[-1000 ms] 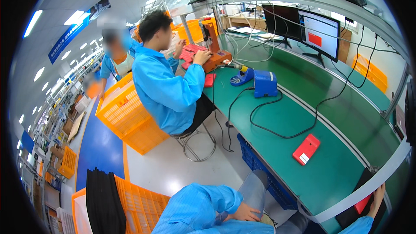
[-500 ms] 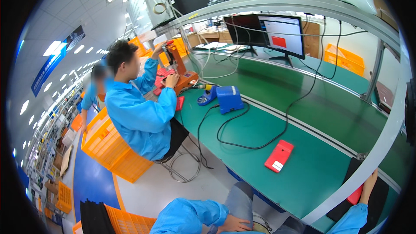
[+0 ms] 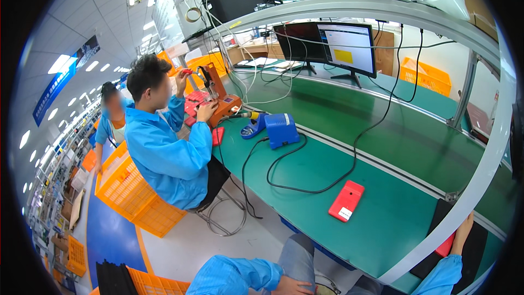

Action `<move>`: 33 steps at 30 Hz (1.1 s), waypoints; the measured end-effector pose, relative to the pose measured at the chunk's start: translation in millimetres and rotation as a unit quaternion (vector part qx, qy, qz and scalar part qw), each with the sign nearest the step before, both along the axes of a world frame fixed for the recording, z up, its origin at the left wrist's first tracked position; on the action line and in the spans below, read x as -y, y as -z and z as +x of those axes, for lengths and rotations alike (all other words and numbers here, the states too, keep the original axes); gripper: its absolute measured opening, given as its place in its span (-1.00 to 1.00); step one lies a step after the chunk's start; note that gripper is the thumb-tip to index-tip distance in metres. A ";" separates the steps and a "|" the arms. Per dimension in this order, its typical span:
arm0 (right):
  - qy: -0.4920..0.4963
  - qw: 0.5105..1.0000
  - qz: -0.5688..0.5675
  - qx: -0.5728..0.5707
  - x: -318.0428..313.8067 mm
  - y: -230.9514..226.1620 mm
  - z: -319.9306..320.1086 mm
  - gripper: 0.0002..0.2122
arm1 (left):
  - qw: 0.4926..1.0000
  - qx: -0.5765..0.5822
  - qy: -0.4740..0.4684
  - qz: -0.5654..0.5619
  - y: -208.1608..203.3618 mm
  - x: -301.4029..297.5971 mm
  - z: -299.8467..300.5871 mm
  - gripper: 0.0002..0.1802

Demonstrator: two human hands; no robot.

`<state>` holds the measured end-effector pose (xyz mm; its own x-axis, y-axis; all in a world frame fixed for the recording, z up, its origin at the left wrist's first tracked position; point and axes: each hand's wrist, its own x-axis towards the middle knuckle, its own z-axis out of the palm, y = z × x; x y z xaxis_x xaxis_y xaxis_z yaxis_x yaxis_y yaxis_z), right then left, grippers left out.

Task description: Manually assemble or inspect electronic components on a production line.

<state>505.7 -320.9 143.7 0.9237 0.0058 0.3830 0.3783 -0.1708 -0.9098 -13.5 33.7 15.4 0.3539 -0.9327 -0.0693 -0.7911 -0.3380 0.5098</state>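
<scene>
Head-worn fisheye view, close above the lap point(image 3: 297, 255)
It faces down along the green surface point(image 3: 393, 213), toward the far monitors point(image 3: 349, 49).

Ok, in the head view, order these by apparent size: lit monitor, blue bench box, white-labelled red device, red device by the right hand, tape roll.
1. Lit monitor
2. Blue bench box and white-labelled red device: too alike to rank
3. Tape roll

Unranked: other red device by the right hand, partly hidden

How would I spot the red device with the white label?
Find the green bench. Between the blue soldering station and the person's right hand lies an oblong red device. It lies alone on green, white label on its near end, unlike the half-hidden red object on the black mat beside that hand.
</scene>
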 end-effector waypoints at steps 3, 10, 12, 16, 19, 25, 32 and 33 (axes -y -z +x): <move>-0.011 0.999 -0.027 -0.018 -5.4 -7.2 -8.4 -0.68 | 1.000 -0.008 0.000 0.013 -2.1 0.2 -0.1 0.44; -0.016 0.999 -0.048 -0.004 -5.0 -6.6 -7.5 -0.70 | 1.000 -0.015 -0.011 -0.015 -0.5 -1.2 -2.2 0.44; -0.026 0.999 -0.041 -0.008 -4.2 -5.8 -6.5 -0.71 | 1.000 -0.013 -0.005 -0.003 -1.5 -1.3 -2.5 0.45; -0.014 0.996 -0.082 -0.006 0.4 -1.7 -2.6 -0.72 | 1.000 -0.006 -0.006 -0.003 -7.4 0.1 -1.2 0.46; -0.014 0.997 -0.079 0.004 8.1 -0.2 -1.3 -0.73 | 1.000 -0.010 0.004 -0.009 -10.1 0.1 4.6 0.44; -0.001 0.994 -0.104 0.017 -20.3 -17.1 -19.5 -0.74 | 0.997 -0.055 -0.005 0.062 -18.3 1.7 2.8 0.45; 0.003 0.998 -0.059 -0.025 -22.1 -31.9 -31.0 -0.72 | 0.999 0.022 -0.005 0.047 -5.8 -1.4 1.3 0.42; 0.005 0.998 -0.064 -0.021 -21.3 -31.4 -31.0 -0.72 | 0.998 0.049 -0.003 0.047 -5.7 -0.6 0.8 0.42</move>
<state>474.8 -299.6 175.2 0.9390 0.0433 0.3413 0.3386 -0.2908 -0.8949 -12.7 34.3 21.1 0.3693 -0.9214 -0.1214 -0.8336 -0.3861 0.3951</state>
